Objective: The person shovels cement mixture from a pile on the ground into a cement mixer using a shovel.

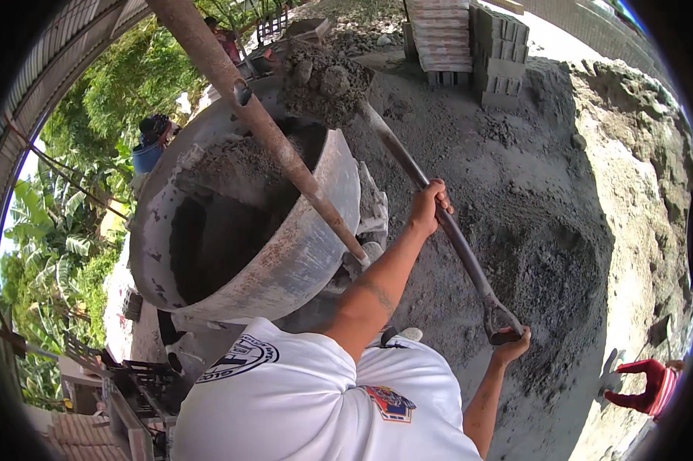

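Left hand (432, 206) clenches the shovel (463, 253) mid-shaft, right hand (512, 347) grasps its handle; the heaped blade is by the far-right rim of the mixer drum (285, 265), whose mouth a rusty pole (273, 146) obstructs; blocks (502, 50) stand beyond.

A loose white cloth T-shirt (285, 419), full of soft folds.

The left hand (431, 207) and the right hand (512, 347) are bare. Down and left from the left hand's grip, the bare left arm (396, 261) has a faint dark mark (378, 296) on it, too blurry to make out. Farther down from that grip is the white short left sleeve (323, 355). Far left of the right hand's grip, the shirt has a big round dark print (243, 357) with letters around it. Down and left of that same grip is a small red, blue and orange print (391, 403). Below it, the right forearm (483, 411) is bare.
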The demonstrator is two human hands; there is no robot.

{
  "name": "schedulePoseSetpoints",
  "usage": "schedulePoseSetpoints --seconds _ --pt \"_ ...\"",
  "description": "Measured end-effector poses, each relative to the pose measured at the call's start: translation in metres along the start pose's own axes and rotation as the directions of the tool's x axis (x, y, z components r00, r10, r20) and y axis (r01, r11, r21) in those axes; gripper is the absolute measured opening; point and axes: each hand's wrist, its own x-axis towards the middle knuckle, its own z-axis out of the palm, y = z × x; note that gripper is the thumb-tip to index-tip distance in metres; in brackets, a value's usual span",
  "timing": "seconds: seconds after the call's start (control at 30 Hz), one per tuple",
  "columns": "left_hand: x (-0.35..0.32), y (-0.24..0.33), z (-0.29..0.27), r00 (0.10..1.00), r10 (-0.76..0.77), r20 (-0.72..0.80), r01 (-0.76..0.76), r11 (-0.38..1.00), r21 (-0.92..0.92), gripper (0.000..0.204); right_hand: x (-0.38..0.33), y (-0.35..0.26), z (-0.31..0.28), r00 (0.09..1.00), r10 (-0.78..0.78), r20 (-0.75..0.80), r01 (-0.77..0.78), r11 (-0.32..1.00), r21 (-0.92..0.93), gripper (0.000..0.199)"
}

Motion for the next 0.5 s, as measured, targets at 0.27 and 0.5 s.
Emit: schedulePoseSetpoints --seconds 0.27,0.5 --pt "-0.028 0.049 -0.014 0.964 0.243 0.106 -0.188 0.910 -0.370 0.008 0.063 -0.059 0.029 0.809 -0.475 0.345 0.559 0.804 -0.204 0.065" --pt "-0.035 -0.016 0.128 0.944 0.053 0.324 0.004 0.985 -0.170 0.012 0.052 -0.073 -0.067 0.964 -0.246 0.105 0.249 0.969 -0.014 0.057"
